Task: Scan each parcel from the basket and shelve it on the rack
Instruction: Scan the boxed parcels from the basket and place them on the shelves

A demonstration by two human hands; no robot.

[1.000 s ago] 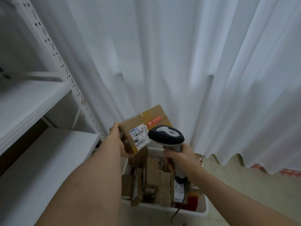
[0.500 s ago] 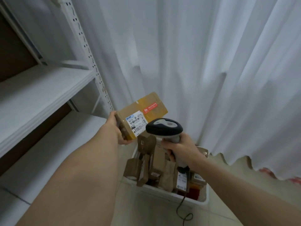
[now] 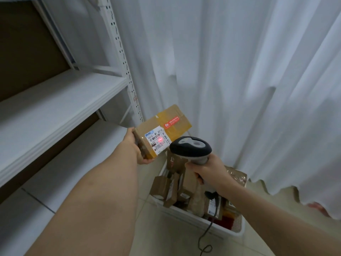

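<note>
White curtain point(image 3: 239, 71) bkgd, left hand point(image 3: 135, 147) gripping parcel point(image 3: 162, 131), right hand point(image 3: 206, 168) clasping scanner point(image 3: 191, 147) w/ arm outstretched

white shipping label point(image 3: 157, 140) on the cardboard parcel point(image 3: 163, 130) reads "501e- m1 a21b"; barcode under it, finer print too small. red sticker point(image 3: 171, 123) text unreadable.

In my left hand point(image 3: 137, 147) I hold a flat brown cardboard parcel point(image 3: 162, 133), tilted, its white label showing a red scan dot. My right hand point(image 3: 206, 169) grips the grey-and-black handheld scanner point(image 3: 191, 147), just beside it, above the white plastic basket point(image 3: 199, 221) packed with brown parcels. The white metal rack point(image 3: 60, 100) stands left.
</note>
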